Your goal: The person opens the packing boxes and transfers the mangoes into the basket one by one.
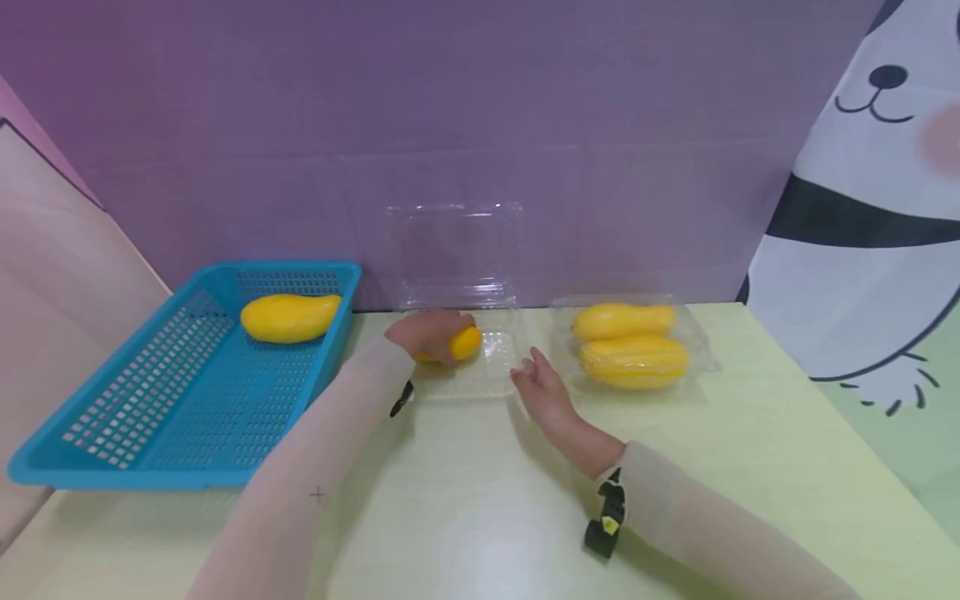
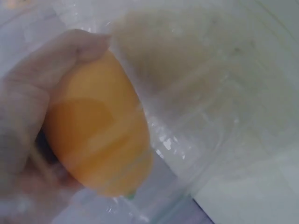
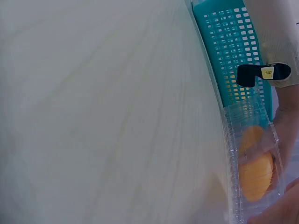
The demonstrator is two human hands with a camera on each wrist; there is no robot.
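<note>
My left hand (image 1: 431, 333) grips a smooth yellow oblong fruit (image 1: 467, 342) inside a clear plastic clamshell box (image 1: 495, 383). In the left wrist view the thumb and fingers wrap the fruit (image 2: 100, 126), whose tip shows a bit of green; the clear plastic lies across this view. The box's lid (image 1: 456, 250) stands raised against the wall behind. My right hand (image 1: 551, 404) has its loosely bent fingers right at the box's right edge and holds nothing visible. The right wrist view shows the box (image 3: 233, 186) from the side, with the fruit (image 3: 257, 177) behind its wall.
A blue perforated basket (image 1: 202, 417) stands at the left with one yellow fruit (image 1: 288, 318) at its far end. Right of the open box, a second clear box (image 1: 701, 354) contains two yellow fruits (image 1: 633, 362). A purple wall (image 1: 480, 100) backs the table.
</note>
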